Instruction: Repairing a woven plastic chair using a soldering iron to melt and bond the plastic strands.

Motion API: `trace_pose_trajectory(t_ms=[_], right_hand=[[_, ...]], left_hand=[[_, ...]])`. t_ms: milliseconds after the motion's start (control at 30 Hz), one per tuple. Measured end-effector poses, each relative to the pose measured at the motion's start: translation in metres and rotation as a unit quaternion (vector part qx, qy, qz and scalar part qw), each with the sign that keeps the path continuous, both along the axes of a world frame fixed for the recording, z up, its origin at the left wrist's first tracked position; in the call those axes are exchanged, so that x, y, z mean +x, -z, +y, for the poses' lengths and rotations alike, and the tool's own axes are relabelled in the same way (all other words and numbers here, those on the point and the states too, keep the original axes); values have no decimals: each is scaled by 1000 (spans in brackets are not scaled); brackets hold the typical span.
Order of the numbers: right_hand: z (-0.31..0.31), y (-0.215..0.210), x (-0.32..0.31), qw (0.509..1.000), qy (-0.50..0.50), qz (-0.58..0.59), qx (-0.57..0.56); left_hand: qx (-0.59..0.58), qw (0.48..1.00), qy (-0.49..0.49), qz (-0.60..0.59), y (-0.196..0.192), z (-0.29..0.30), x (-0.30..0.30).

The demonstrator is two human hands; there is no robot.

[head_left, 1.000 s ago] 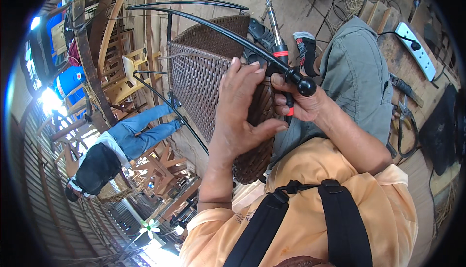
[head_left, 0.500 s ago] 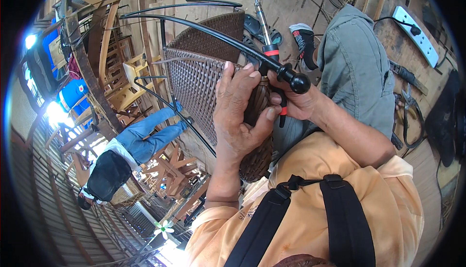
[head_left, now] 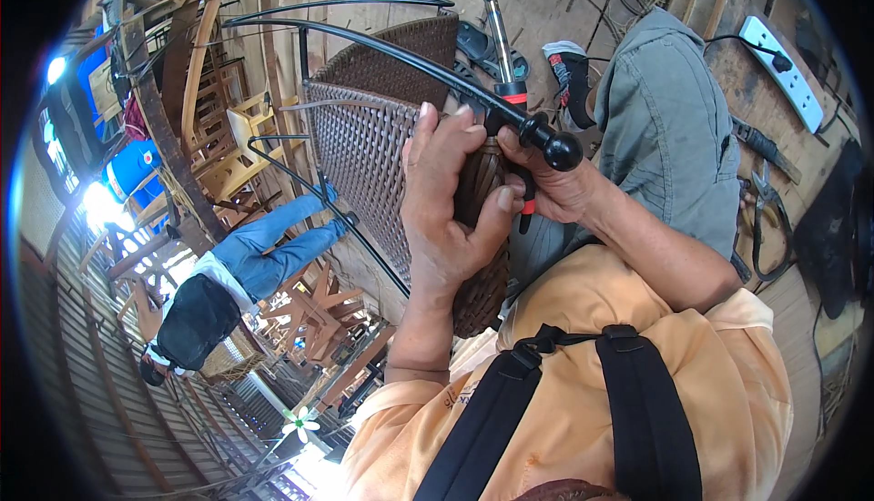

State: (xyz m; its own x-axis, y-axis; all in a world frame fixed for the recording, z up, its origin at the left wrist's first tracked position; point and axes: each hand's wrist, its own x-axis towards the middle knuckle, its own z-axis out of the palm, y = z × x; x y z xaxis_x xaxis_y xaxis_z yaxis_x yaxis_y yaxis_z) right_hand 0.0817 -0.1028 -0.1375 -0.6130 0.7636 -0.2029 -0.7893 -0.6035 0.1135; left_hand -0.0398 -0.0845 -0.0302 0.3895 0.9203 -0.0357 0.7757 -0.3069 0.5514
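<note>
**A:** Status on the hands?

**B:** Left hand sits mid-frame, fingers up, thumb wrapped around the brown woven edge of the wicker chair. It's clamped on that rolled weave. Right hand is just right of it, curled around a red-and-black tool handle, pressed to the same edge. The two hands touch at the thumb.

**A:** Where's the chair in frame?

**B:** Centre to upper centre. Woven panel runs from the top middle down to the lower centre, tilted, resting against the person's lap. Black metal frame tube arcs from upper left across the panel and ends in a round black knob right above the right hand.

**A:** Anything else near?

**B:** Soldering iron lying on the wooden floor at top centre, just past the chair's edge. White power strip at upper right. Pliers on the floor at right edge, well apart from the hands. Grey trouser knee right of the hands.

**A:** Other people?

**B:** One, left of frame: person in jeans and dark top, among stacked wooden chair frames. Their hands aren't visible.
</note>
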Motion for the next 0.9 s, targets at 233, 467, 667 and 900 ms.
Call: trace_pose_trajectory(t_ms=[233, 467, 667, 900], right_hand=[[8, -2, -1, 1000, 11, 0, -29], [17, -2, 4, 999, 42, -3, -4], [41, 23, 37, 936, 180, -292, -76], [198, 114, 118, 768, -1, -630, 114]], left_hand=[[-43, 994, -77, -57, 13, 26, 10], [2, 996, -65, 61, 18, 33, 18], [-31, 996, -55, 69, 10, 34, 22], [-63, 991, -58, 100, 0, 28, 22]])
